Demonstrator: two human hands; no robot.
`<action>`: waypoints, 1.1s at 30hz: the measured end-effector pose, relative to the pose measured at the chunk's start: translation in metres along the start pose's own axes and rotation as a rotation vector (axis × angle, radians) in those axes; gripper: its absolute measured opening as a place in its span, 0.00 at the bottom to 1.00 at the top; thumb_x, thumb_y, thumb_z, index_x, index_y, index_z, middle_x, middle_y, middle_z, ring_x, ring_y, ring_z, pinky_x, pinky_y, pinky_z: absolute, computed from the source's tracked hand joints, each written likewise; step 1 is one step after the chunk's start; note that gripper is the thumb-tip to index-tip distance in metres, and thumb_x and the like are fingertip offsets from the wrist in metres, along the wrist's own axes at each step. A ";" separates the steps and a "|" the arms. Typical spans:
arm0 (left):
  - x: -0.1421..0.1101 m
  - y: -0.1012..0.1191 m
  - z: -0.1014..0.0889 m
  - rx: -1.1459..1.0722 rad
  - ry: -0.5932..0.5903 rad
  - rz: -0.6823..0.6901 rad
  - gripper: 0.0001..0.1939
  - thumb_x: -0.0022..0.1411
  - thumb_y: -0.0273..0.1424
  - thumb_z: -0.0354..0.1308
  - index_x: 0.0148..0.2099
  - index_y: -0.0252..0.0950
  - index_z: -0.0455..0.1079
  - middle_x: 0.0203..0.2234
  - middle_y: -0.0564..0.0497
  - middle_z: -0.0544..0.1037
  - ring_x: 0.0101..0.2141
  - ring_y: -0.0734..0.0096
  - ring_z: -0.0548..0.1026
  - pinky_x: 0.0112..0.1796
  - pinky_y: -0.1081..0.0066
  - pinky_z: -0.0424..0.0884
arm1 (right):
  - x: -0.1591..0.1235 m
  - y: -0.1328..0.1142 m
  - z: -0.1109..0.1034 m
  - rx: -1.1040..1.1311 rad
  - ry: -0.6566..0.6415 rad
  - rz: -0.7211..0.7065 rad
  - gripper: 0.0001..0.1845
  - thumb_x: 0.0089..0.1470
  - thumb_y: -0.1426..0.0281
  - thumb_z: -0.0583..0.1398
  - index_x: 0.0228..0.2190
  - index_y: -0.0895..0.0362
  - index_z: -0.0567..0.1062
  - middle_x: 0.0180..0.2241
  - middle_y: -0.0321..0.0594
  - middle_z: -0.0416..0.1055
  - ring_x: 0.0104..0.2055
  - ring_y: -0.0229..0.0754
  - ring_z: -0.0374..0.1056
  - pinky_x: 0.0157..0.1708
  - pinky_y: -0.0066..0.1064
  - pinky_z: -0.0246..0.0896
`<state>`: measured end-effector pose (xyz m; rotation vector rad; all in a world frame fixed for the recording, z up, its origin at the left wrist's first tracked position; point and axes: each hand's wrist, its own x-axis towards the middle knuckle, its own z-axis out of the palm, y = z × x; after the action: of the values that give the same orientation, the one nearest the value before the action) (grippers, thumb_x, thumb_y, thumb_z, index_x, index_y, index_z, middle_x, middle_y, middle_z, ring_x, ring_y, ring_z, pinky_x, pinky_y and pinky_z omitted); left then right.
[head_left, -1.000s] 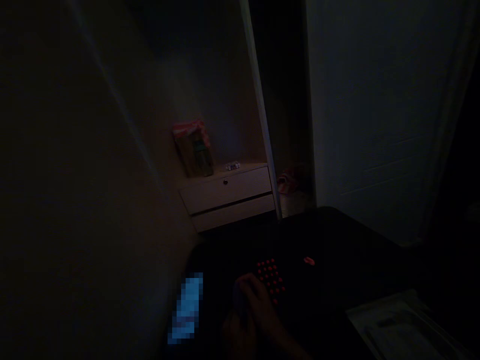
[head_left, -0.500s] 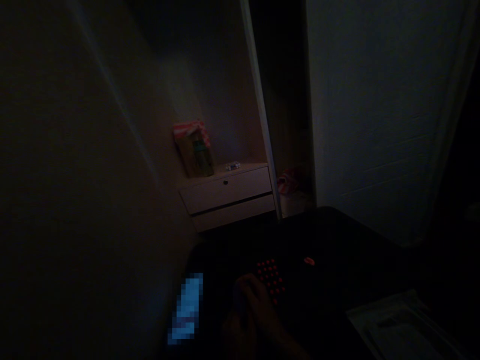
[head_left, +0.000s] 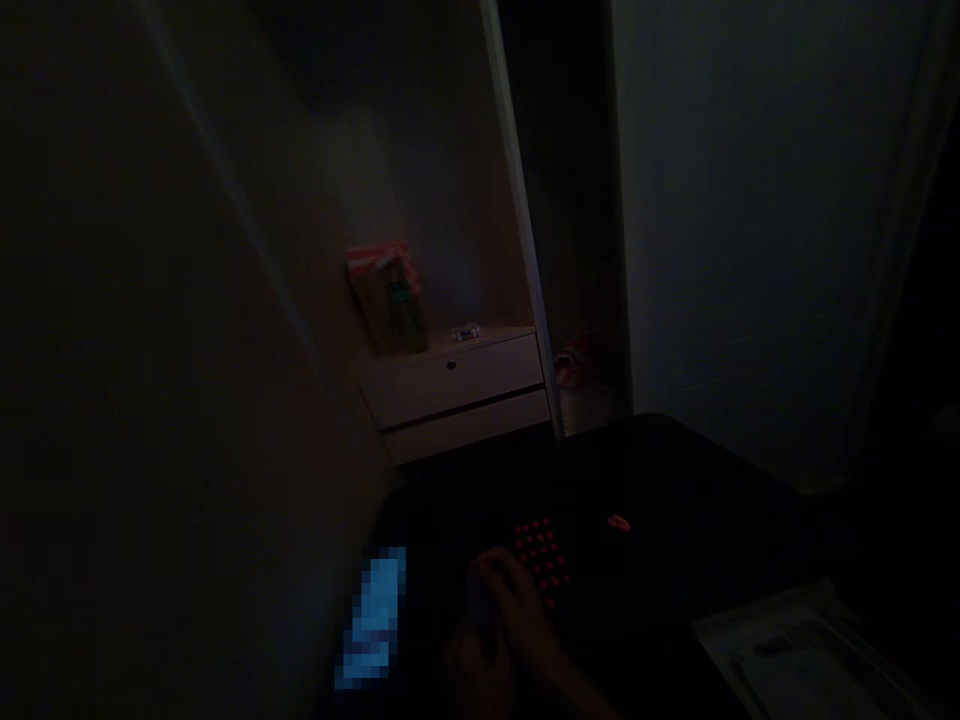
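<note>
In the dim light my right hand (head_left: 525,610) is closed, its fingers curled over the top of a small dark bluish object (head_left: 478,597). My left hand (head_left: 476,660) lies just below and to the left, closed around the lower part of the same object. Its kind cannot be made out. Beyond my right hand, rows of small red dots (head_left: 541,555) show on the dark table. A small red piece (head_left: 619,522) sits farther right, apart from both hands.
A pixelated bright blue screen (head_left: 375,620) lies left of my hands. At the right is a pale flat packet or sheet (head_left: 802,650). Behind the dark table (head_left: 660,450) stand drawers (head_left: 465,385) with a bottle (head_left: 407,318) and a red-striped bag (head_left: 379,260) on top.
The scene is slightly darker. Both hands stay almost in place around the bluish object, and the other things have not moved.
</note>
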<state>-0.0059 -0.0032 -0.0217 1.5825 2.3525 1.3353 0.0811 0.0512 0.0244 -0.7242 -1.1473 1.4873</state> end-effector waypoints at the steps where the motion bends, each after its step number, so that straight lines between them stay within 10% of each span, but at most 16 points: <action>1: 0.000 0.000 0.000 -0.003 -0.001 0.003 0.18 0.56 0.42 0.53 0.26 0.36 0.77 0.21 0.40 0.79 0.23 0.63 0.77 0.24 0.71 0.67 | 0.000 -0.001 0.000 -0.001 0.003 -0.002 0.10 0.53 0.61 0.60 0.31 0.55 0.76 0.32 0.37 0.73 0.37 0.44 0.69 0.38 0.31 0.62; 33: 0.000 0.005 -0.002 0.019 0.037 0.000 0.19 0.55 0.43 0.53 0.22 0.37 0.75 0.20 0.40 0.79 0.22 0.63 0.76 0.23 0.72 0.66 | 0.001 0.002 -0.001 -0.037 -0.002 -0.011 0.11 0.53 0.61 0.59 0.32 0.55 0.76 0.33 0.38 0.75 0.38 0.45 0.69 0.40 0.32 0.63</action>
<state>-0.0031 -0.0040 -0.0168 1.5757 2.3929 1.3582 0.0810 0.0521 0.0224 -0.7410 -1.1810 1.4610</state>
